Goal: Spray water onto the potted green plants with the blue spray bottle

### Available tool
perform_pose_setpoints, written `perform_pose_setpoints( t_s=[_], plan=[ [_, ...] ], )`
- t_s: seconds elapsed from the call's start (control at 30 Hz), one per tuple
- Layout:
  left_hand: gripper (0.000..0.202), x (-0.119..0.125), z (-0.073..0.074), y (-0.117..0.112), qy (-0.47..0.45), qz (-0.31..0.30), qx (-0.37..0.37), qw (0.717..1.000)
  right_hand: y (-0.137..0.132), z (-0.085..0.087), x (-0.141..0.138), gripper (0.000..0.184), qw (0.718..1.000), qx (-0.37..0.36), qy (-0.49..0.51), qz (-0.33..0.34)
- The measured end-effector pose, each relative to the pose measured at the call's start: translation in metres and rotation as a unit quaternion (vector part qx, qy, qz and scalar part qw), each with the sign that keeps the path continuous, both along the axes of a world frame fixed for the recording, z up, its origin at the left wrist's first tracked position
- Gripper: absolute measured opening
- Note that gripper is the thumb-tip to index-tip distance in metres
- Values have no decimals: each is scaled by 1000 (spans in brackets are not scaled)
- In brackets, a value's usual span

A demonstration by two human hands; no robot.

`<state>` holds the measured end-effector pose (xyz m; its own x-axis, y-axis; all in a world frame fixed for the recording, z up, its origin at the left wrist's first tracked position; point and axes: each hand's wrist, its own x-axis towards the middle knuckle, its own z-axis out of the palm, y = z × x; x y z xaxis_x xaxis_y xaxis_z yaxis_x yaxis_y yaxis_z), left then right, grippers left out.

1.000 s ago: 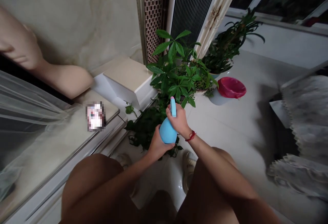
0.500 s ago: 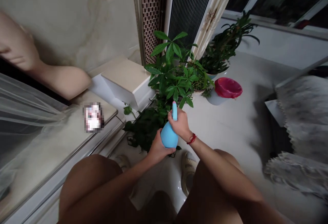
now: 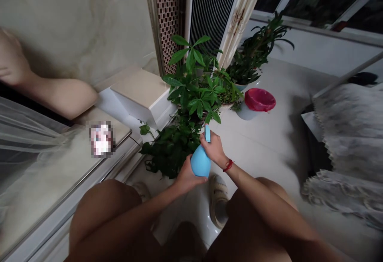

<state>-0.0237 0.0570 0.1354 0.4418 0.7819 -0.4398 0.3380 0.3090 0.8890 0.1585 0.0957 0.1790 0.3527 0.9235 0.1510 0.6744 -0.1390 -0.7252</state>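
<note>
While the blue spray bottle [image 3: 200, 162] was held at centre frame, its rounded body was cupped from below by the left hand [image 3: 186, 176], fingers closed against it. Its neck and trigger were gripped by the right hand [image 3: 214, 150], a red cord [image 3: 228, 165] seen at that wrist. Leafy potted plants [image 3: 191, 94] stood at twelve o'clock, a red-lined bin [image 3: 259, 100] at two o'clock.
</note>
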Motion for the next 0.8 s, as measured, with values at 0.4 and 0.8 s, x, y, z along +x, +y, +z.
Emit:
perform_pose_setpoints(
  t_s=[0.4,0.8],
  plan=[
    [110,7,-5,0,-9,-15,11,1000,-6,1,6,23,999,-17,-21,-22],
    [110,8,-1,2,3,11,44,999,-8,3,6,26,998,39,-39,20]
  ],
)
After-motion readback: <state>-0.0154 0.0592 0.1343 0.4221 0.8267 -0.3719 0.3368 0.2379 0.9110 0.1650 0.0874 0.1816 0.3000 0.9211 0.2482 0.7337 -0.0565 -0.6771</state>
